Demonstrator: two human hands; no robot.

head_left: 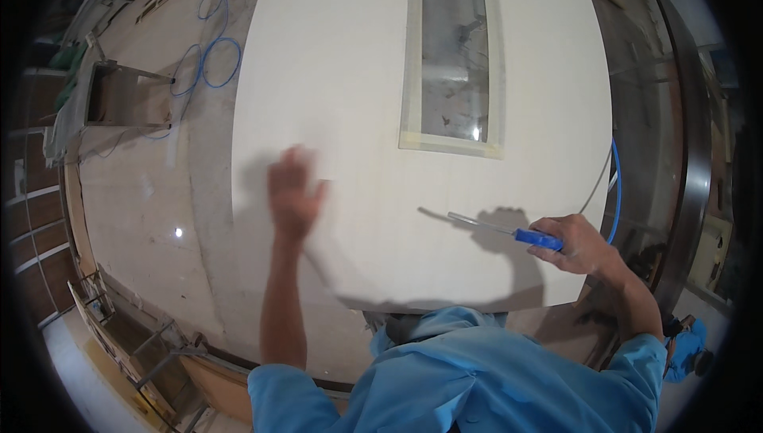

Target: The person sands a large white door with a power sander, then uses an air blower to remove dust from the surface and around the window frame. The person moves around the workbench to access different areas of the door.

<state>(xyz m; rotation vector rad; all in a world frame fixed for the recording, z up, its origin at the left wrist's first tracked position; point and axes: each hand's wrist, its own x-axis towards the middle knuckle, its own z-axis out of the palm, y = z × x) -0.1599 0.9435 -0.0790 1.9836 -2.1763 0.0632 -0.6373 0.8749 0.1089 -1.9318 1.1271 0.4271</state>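
Left grip (294,198): blurred, the outlines of its fingers smeared; it looked released, the thumb spread away from the rest. It was over the left part of the white panel (342,75), near that side's edge; whether it touched the surface could not be told.
Right grip (574,244): clenched around the blue handle of a screwdriver (522,236), covering the handle's rear end, so that part's shape was hidden.
Screwdriver position: held in the right grip, over the near right part of the panel; its metal shaft stuck out leftward, toward the left grip but well apart from it.
Shaft tip: raised off the surface, its shadow lying separate on the panel just to the left; the form of the tip was too small to make out.
Panel ends: the far end was cut off by the upper edge of the view, and the near edge was partly hidden behind the blue shirt (509,385).
Long slot (453,43): beyond the screwdriver, bordered by pale strips (449,143) and also cut off at the top; how much of its grey interior was reflection could not be told.
Blue hose (618,190): beside the panel's right edge, partly out of sight.
Fisheye rim: dark, swallowing the corners.
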